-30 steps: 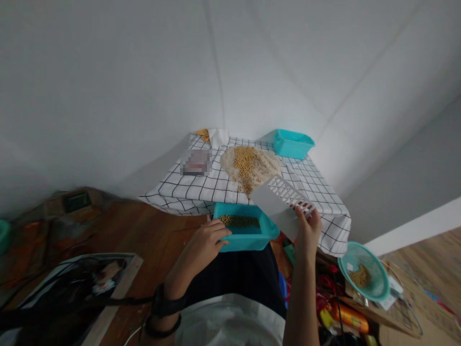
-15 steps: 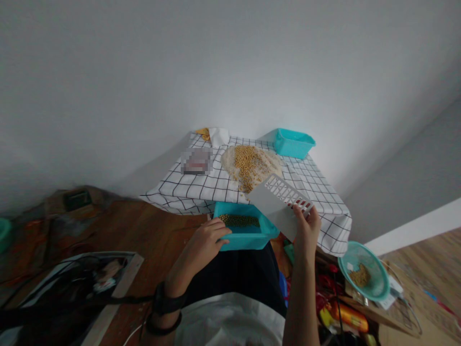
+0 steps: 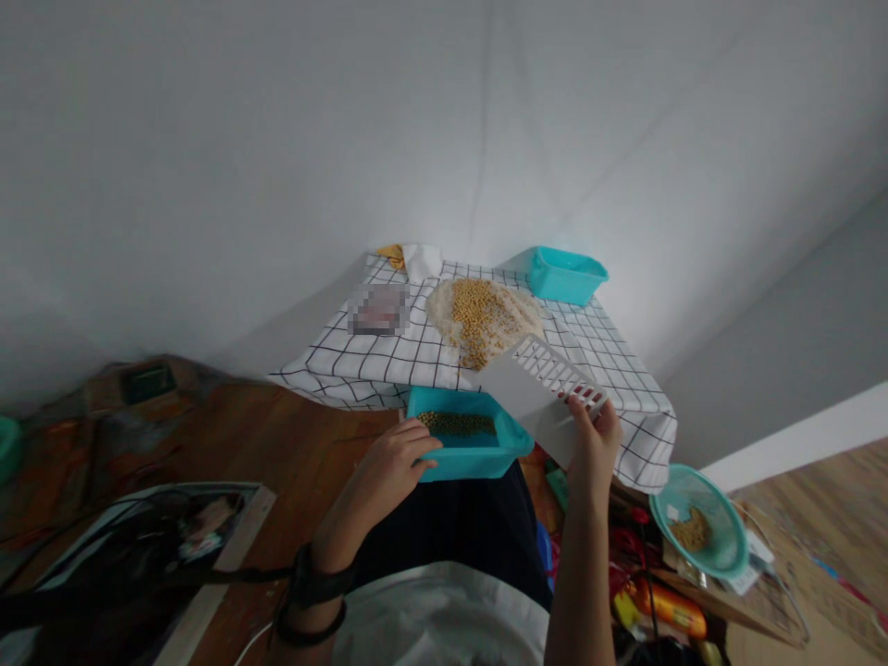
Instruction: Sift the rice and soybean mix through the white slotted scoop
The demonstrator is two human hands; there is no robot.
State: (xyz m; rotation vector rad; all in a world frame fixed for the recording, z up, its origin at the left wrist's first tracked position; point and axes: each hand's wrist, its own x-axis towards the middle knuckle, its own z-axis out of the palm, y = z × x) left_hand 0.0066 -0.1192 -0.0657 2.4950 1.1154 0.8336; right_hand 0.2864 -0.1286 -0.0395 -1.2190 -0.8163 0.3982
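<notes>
My left hand (image 3: 400,455) is closed on the left end of a turquoise plastic bin (image 3: 478,464) just below the table's front edge. Greenish-brown beans (image 3: 456,424) lie in a band on the bin's floor. In my right hand (image 3: 595,439) is a flat white plastic board (image 3: 517,393) with a row of slots along one side, pinched at the slotted edge. The board slants over the bin's right end, its far corner near a pile of yellow beans (image 3: 474,310). Those beans rest with paler grains (image 3: 520,319) on the checked cloth.
A second turquoise bin (image 3: 567,277) stands at the table's back right. White and yellow cloths (image 3: 421,263) lie at the back left, near a blurred-out item (image 3: 379,310). A green basket (image 3: 702,523) with tan contents is at lower right. The wall (image 3: 444,139) rises behind the checked tablecloth (image 3: 388,365).
The turquoise bin and my left hand have shifted very slightly to the left. My right hand has moved a touch to the right, still holding the white board. The bean pile looks the same.
</notes>
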